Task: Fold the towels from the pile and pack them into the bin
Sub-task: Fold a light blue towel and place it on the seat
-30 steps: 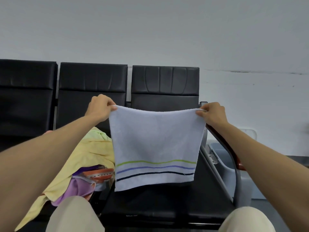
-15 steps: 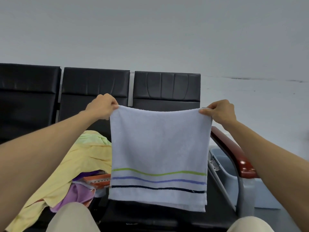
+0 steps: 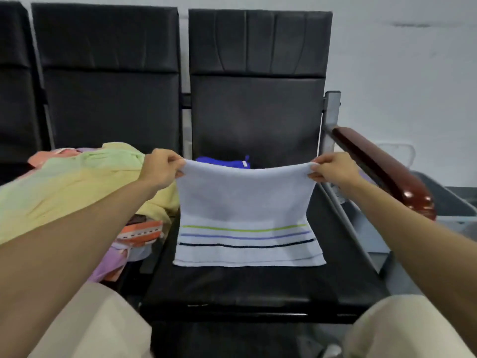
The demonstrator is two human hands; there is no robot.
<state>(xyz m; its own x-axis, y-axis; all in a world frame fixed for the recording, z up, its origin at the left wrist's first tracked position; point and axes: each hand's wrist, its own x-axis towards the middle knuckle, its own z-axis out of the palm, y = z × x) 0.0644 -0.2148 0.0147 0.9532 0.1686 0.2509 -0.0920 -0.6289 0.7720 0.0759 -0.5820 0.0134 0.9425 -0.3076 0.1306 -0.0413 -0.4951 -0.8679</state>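
A white towel (image 3: 245,202) with green, purple and black stripes hangs between my hands, its striped lower edge lying on the black seat (image 3: 258,288). My left hand (image 3: 161,167) pinches its top left corner and my right hand (image 3: 331,167) pinches the top right corner. A pile of towels (image 3: 77,184), yellow-green on top with orange and purple ones under it, covers the seat to the left. A grey bin (image 3: 454,202) stands on the floor to the right, behind the armrest.
A blue cloth (image 3: 222,161) lies at the back of the seat behind the white towel. A red-brown armrest (image 3: 382,169) on a metal frame bounds the seat on the right. Black chair backs and a white wall stand behind. My knees are at the bottom corners.
Both hands have lowered the towel, so its striped edge now rests on the seat. The view has tilted down, and the blue cloth behind shows.
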